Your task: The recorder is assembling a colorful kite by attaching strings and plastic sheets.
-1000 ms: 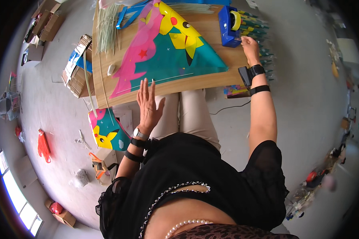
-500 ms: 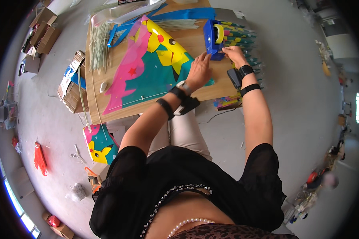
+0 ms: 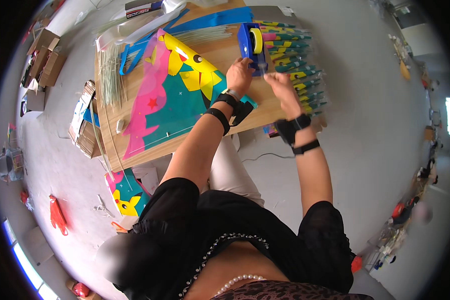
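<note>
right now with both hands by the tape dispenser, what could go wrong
The left forearm crosses over the printed sheet and might shift it or the thin white rod on it. The left hand is at the blue tape dispenser, the right hand close by; a hard tug could knock it into the colourful bundles alongside.

The black top [image 3: 245, 207] has sheer sleeves [image 3: 317, 227] and studded neckline trim [image 3: 245, 235]; with it go beige trousers [image 3: 232, 172], a pearly necklace [image 3: 242, 277], black arm straps [image 3: 306, 146], a pale wristwatch [image 3: 231, 93].

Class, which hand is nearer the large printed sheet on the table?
The left hand, beside the slanting edge of the printed sheet; the right hand is farther away, rightward.
</note>
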`<state>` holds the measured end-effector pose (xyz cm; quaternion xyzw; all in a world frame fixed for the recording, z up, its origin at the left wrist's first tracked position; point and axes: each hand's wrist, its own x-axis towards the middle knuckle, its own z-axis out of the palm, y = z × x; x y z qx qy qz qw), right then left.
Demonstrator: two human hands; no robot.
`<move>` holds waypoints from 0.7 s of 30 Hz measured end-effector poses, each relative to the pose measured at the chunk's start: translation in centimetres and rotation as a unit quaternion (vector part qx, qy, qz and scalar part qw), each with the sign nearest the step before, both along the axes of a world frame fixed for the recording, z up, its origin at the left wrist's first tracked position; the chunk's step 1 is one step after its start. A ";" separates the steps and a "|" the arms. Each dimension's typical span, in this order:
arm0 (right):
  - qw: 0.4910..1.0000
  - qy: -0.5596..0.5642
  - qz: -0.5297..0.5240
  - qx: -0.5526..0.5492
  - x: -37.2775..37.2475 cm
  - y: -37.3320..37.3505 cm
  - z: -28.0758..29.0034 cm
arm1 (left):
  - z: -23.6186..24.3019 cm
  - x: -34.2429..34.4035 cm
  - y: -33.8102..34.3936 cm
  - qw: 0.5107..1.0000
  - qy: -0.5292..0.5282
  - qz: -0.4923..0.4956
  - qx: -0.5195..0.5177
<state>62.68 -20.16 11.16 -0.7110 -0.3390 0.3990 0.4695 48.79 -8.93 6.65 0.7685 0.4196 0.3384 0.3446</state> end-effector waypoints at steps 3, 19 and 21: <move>1.000 0.022 -0.003 0.023 -3.1 -8.3 0.9 | 0.0 -0.2 0.1 1.000 0.000 -0.005 0.000; 0.992 0.041 -0.060 -0.102 -11.9 -32.2 2.9 | -0.9 0.8 0.7 1.000 -0.010 -0.007 0.009; 0.990 0.063 -0.062 -0.109 -12.1 -32.2 1.5 | -1.4 0.8 1.0 1.000 -0.023 0.010 0.002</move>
